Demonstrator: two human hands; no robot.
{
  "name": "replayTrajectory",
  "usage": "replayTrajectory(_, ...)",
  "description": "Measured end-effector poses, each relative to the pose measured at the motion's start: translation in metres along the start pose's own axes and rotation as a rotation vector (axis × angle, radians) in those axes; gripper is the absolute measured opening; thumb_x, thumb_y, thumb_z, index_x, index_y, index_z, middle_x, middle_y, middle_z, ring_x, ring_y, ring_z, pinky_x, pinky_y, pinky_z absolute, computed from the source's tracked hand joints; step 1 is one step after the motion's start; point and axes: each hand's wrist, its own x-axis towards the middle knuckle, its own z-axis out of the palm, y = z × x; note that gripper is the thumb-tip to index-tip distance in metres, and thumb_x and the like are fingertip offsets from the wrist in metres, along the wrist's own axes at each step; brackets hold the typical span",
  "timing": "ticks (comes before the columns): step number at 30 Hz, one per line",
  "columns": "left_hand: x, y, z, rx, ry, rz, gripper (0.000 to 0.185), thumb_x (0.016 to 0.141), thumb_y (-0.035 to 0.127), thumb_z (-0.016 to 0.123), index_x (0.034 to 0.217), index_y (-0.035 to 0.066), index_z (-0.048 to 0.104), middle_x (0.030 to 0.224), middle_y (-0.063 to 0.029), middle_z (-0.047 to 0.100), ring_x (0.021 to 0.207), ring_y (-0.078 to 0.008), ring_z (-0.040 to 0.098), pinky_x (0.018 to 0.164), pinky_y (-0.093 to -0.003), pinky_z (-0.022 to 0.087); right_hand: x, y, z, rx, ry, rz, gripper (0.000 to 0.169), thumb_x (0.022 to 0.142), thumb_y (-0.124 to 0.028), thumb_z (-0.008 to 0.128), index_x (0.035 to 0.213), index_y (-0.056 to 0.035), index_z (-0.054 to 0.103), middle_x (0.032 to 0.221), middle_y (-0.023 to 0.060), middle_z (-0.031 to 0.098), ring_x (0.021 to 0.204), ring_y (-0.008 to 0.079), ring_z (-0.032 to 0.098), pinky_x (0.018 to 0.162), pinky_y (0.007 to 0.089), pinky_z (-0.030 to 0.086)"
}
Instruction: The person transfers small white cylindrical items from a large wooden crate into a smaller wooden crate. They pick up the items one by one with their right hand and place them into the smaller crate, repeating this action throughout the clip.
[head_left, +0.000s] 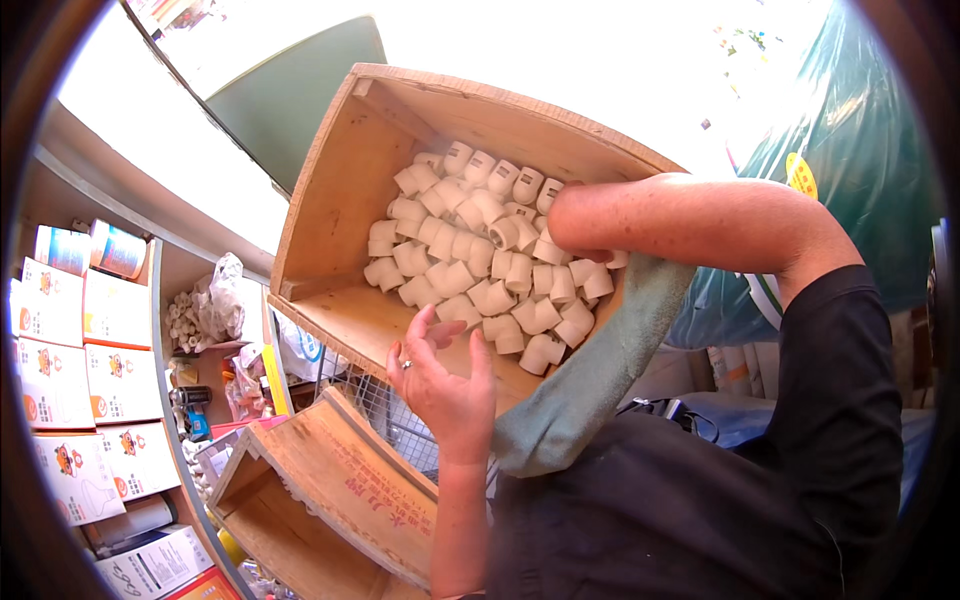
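A wooden crate (330, 191) stands before me with many white plastic elbow pipe fittings (450, 247) inside. Along its far wall several fittings line up in a row; the others lie in a looser layer. My left hand (442, 379) is held over the crate's near edge, palm up with fingers apart and nothing in them, a ring on one finger. My right forearm reaches over the right side, and my right hand (574, 217) points down among the fittings. Its fingers are mostly hidden behind the wrist. A grey-green cloth (592, 375) drapes over the crate's near right rim.
Below the crate lies another wooden crate (360, 480) bearing red writing, beside a wire basket (409, 427). Shelves on the left hold printed cartons (124, 379), cans (116, 247) and bagged white fittings (217, 300). Green plastic-wrapped goods (862, 142) stand at the right.
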Motion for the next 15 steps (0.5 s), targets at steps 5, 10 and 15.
replayTrajectory(5, 0.0, 0.0, 0.001, -0.002, -0.003, 0.01, 0.055, 0.081, 0.014, 0.072, 0.129, 0.006, 0.047, 0.095, -0.0021, 0.069, 0.088, -0.0178, 0.063, 0.11, -0.0455, 0.026, 0.046, 0.008, 0.024, 0.156, 0.267, -0.044, 0.028, 0.072, -0.019, 0.081, 0.099, -0.0128, 0.077, 0.1, 0.0072, 0.074, 0.092, 0.0253, 0.069, 0.074, 0.0384, 0.055)
replayTrajectory(10, 0.0, 0.001, 0.0, 0.006, -0.003, 0.012, 0.054, 0.081, 0.015, 0.073, 0.129, 0.006, 0.049, 0.095, -0.0017, 0.069, 0.087, -0.0177, 0.063, 0.11, -0.0462, 0.027, 0.039, 0.013, 0.03, 0.101, 0.364, -0.085, 0.023, 0.073, -0.013, 0.076, 0.096, -0.0116, 0.077, 0.096, 0.009, 0.074, 0.088, 0.026, 0.069, 0.074, 0.0374, 0.055)
replayTrajectory(15, -0.001, -0.005, 0.003, 0.0, 0.031, 0.028, 0.05, 0.081, 0.016, 0.072, 0.125, 0.005, 0.053, 0.091, -0.0004, 0.068, 0.088, -0.0175, 0.064, 0.108, -0.0474, 0.03, 0.081, 0.018, 0.048, 0.339, 0.609, -0.012, 0.024, 0.071, -0.009, 0.075, 0.095, -0.0104, 0.077, 0.095, 0.0116, 0.073, 0.087, 0.0304, 0.069, 0.075, 0.0393, 0.055)
